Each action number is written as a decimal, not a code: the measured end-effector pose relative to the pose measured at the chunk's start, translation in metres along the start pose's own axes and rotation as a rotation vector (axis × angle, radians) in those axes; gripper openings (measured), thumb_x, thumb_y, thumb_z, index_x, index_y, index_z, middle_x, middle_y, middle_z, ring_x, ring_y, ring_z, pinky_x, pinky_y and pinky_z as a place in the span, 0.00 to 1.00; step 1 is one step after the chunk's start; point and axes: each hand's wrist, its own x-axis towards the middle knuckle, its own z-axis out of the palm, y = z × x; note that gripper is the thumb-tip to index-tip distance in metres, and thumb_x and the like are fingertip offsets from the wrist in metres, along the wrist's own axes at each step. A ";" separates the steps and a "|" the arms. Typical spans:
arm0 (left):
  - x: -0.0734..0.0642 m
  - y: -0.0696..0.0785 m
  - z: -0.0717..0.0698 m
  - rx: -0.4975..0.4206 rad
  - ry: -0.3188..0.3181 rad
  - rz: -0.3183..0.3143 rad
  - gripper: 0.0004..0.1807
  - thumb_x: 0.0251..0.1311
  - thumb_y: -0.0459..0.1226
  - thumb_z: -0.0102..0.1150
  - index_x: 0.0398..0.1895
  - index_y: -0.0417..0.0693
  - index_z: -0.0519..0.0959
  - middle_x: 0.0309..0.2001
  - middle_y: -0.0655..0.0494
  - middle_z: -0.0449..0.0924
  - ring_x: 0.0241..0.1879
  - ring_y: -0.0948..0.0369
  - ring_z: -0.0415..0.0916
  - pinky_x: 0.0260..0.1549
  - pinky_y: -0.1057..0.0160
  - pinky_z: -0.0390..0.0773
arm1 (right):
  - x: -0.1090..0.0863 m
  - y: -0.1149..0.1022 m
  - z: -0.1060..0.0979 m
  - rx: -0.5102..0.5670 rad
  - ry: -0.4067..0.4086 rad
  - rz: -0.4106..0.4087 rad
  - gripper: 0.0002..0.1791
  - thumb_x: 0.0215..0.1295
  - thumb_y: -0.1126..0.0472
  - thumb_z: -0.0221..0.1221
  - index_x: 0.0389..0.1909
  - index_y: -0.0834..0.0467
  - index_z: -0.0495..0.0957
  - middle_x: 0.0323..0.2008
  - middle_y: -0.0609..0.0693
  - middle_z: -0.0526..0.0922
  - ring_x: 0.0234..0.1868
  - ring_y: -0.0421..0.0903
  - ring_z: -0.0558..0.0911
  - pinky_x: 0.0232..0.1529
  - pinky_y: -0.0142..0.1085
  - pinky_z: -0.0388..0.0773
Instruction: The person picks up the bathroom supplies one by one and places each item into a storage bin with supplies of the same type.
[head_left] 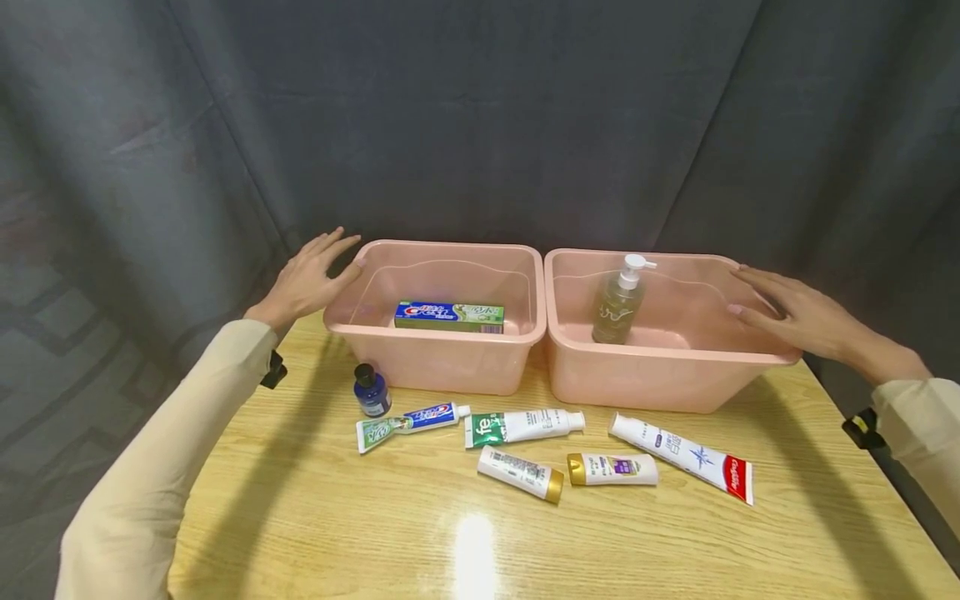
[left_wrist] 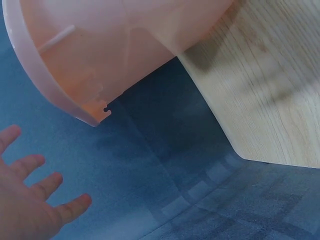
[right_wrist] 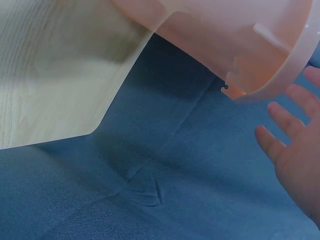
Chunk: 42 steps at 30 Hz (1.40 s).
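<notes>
Two pink plastic bins stand side by side on the table. At the outer end of the left bin is my left hand, fingers extended and spread, with nothing in its grasp; the left wrist view also shows those spread fingers. My right hand lies along the outer rim of the right bin, its fingers fairly straight; whether it touches the rim I cannot tell. Inside the left bin lies a green and blue toothpaste box. A pump bottle with a white top stands in the right bin.
In front of the bins are a small blue bottle, a Crest toothpaste tube, a green-white tube, two gold-capped white containers and a Colgate tube. A dark curtain hangs behind the wooden table.
</notes>
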 end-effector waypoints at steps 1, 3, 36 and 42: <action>-0.001 0.000 0.000 0.000 0.000 -0.001 0.43 0.67 0.66 0.39 0.78 0.52 0.56 0.79 0.45 0.42 0.76 0.41 0.37 0.65 0.28 0.41 | 0.000 0.000 0.000 0.001 -0.002 0.002 0.45 0.70 0.41 0.52 0.79 0.53 0.45 0.75 0.70 0.46 0.71 0.76 0.45 0.58 0.78 0.43; -0.002 0.001 -0.001 -0.002 -0.002 -0.004 0.45 0.66 0.68 0.37 0.78 0.53 0.55 0.79 0.45 0.42 0.76 0.42 0.37 0.65 0.28 0.41 | -0.001 0.000 0.000 0.002 -0.005 0.006 0.45 0.70 0.40 0.52 0.79 0.53 0.45 0.75 0.70 0.46 0.71 0.76 0.45 0.58 0.78 0.43; -0.012 0.002 -0.001 -0.043 0.043 0.054 0.42 0.68 0.65 0.39 0.76 0.51 0.59 0.78 0.46 0.45 0.76 0.43 0.40 0.64 0.27 0.43 | -0.011 0.001 0.002 -0.023 -0.052 -0.033 0.46 0.67 0.40 0.55 0.78 0.57 0.50 0.72 0.71 0.55 0.65 0.75 0.59 0.52 0.79 0.54; -0.014 0.002 -0.001 -0.041 0.041 0.076 0.41 0.69 0.64 0.40 0.76 0.49 0.59 0.78 0.46 0.45 0.76 0.43 0.40 0.64 0.27 0.43 | -0.012 0.002 0.004 -0.020 -0.070 -0.020 0.46 0.68 0.40 0.55 0.78 0.57 0.48 0.72 0.72 0.54 0.65 0.76 0.59 0.52 0.79 0.53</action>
